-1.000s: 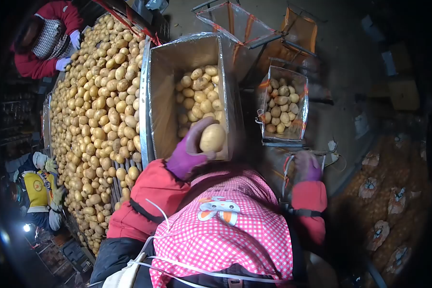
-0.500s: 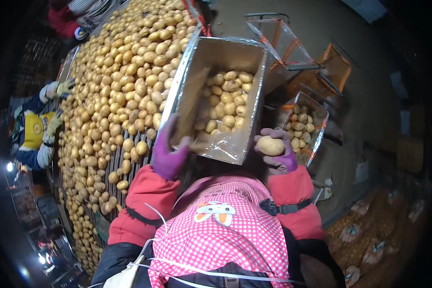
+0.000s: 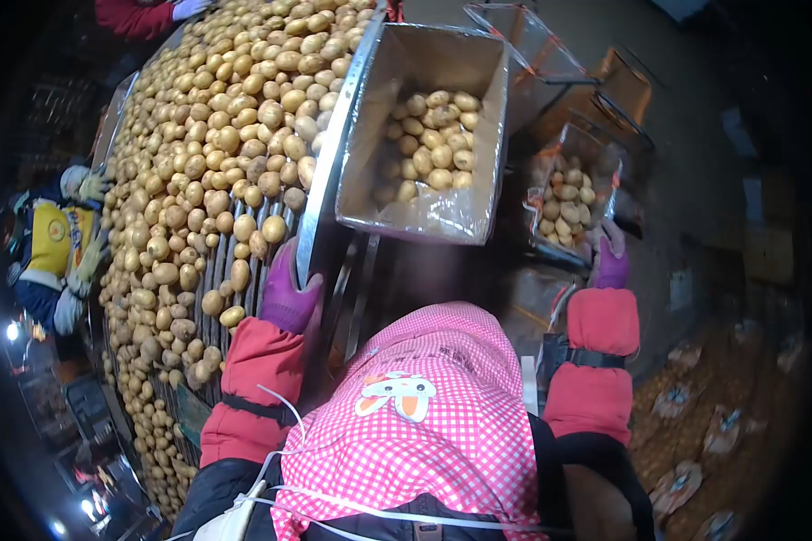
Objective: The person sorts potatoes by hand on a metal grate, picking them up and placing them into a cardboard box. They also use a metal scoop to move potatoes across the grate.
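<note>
My left hand (image 3: pixel 290 293), in a purple glove, is at the metal edge (image 3: pixel 334 171) of the roller conveyor. Its thumb stands apart from the fingers, and nothing shows in it. At the near right corner of a smaller plastic-lined crate (image 3: pixel 539 245), my right hand (image 3: pixel 610 254) has its fingers stretched out, with no potato visible in it. Inside that crate lie several pale potatoes (image 3: pixel 568 194). A larger lined cardboard box (image 3: pixel 424 221), ahead of me beside the conveyor, holds more potatoes (image 3: pixel 438 144).
Loose potatoes (image 3: pixel 216 135) cover much of the roller conveyor (image 3: pixel 230 270) on my left. Across it, a co-worker in a yellow apron (image 3: pixel 52 236) has gloved hands at the far edge. Another person's sleeve (image 3: pixel 135 16) shows at top left. Filled sacks (image 3: pixel 686 433) lie at lower right.
My right hand has moved right to the smaller crate, and the potato it held is no longer visible in it. My left hand has shifted left, away from the large box.
</note>
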Demonstrator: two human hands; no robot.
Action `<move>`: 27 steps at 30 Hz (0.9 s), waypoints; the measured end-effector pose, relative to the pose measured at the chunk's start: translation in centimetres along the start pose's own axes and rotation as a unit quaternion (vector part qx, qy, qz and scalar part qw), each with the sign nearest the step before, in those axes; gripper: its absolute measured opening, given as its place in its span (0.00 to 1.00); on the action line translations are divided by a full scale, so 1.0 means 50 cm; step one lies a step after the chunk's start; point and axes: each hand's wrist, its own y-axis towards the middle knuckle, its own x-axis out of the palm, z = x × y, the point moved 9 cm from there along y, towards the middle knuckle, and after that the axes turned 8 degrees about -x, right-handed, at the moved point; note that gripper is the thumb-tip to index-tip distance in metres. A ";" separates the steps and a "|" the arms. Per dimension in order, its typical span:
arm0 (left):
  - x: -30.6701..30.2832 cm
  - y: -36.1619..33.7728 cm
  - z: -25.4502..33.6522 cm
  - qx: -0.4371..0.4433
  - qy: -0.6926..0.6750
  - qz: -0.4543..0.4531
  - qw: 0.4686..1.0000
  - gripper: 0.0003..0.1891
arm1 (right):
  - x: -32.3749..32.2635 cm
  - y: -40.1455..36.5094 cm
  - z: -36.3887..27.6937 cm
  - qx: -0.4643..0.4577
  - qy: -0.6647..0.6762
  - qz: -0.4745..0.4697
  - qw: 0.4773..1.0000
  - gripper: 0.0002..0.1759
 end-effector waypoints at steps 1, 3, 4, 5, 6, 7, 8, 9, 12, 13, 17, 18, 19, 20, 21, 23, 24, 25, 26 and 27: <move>0.003 0.000 -0.004 -0.004 -0.023 -0.010 1.000 0.38 | 0.015 -0.059 0.002 0.004 0.040 -0.007 0.999 0.24; 0.005 -0.001 0.000 -0.014 -0.071 -0.033 0.997 0.37 | 0.057 -0.176 0.027 0.010 0.043 -0.073 0.996 0.22; 0.001 -0.003 0.011 0.014 -0.080 -0.018 0.997 0.37 | 0.087 -0.235 0.058 0.016 0.006 -0.131 0.991 0.20; 0.011 0.001 -0.015 0.017 -0.079 -0.008 0.997 0.38 | 0.118 -0.299 0.075 -0.015 0.008 -0.150 0.989 0.18; 0.016 0.001 -0.021 0.017 -0.089 -0.017 0.996 0.39 | 0.151 -0.360 0.091 -0.044 0.011 -0.173 0.984 0.17; 0.017 0.002 -0.022 0.015 -0.097 -0.024 0.995 0.39 | 0.158 -0.409 0.157 0.019 -0.006 -0.194 0.981 0.16; 0.015 0.001 -0.022 0.017 -0.069 -0.018 0.997 0.39 | 0.166 -0.449 0.221 0.083 -0.022 -0.214 0.973 0.16; 0.016 0.001 -0.021 0.007 -0.089 -0.031 0.996 0.38 | 0.160 -0.478 0.299 0.214 -0.124 -0.173 0.953 0.17; 0.011 -0.004 -0.003 -0.010 -0.097 -0.050 0.994 0.38 | 0.163 -0.480 0.397 0.271 -0.308 -0.194 0.891 0.26; 0.010 -0.005 -0.002 -0.006 -0.067 -0.041 0.997 0.38 | 0.167 -0.467 0.445 0.251 -0.357 -0.206 0.876 0.27; 0.020 -0.001 -0.021 -0.048 -0.101 -0.118 0.987 0.43 | 0.268 -0.325 0.620 0.198 -0.438 -0.242 0.843 0.26; 0.020 -0.005 -0.033 -0.068 -0.119 -0.123 0.983 0.44 | 0.289 -0.288 0.665 0.189 -0.452 -0.244 0.837 0.26; 0.017 -0.009 -0.015 -0.081 -0.118 -0.118 0.983 0.45 | 0.302 -0.247 0.708 0.181 -0.469 -0.241 0.830 0.26; 0.011 -0.014 -0.026 -0.130 -0.089 -0.103 0.982 0.47 | 0.312 -0.208 0.751 0.175 -0.482 -0.236 0.825 0.25; -0.006 -0.013 -0.054 -0.075 -0.039 -0.091 0.992 0.48 | 0.318 -0.174 0.790 0.170 -0.497 -0.231 0.819 0.25; -0.023 -0.029 -0.078 -0.129 -0.044 -0.076 0.988 0.50 | 0.301 -0.126 0.873 0.167 -0.523 -0.223 0.805 0.25; -0.025 -0.032 -0.070 -0.126 -0.055 -0.080 0.987 0.50 | 0.284 -0.105 0.915 0.168 -0.542 -0.217 0.794 0.25; -0.028 -0.032 -0.064 -0.175 -0.019 -0.058 0.983 0.50 | 0.256 -0.084 0.959 0.173 -0.559 -0.214 0.783 0.25; -0.033 -0.036 -0.057 -0.226 0.015 -0.040 0.973 0.50 | 0.243 -0.071 0.996 0.174 -0.568 -0.206 0.778 0.25; -0.035 -0.037 -0.057 -0.247 0.044 -0.022 0.968 0.50 | 0.219 -0.056 1.034 0.176 -0.577 -0.199 0.773 0.25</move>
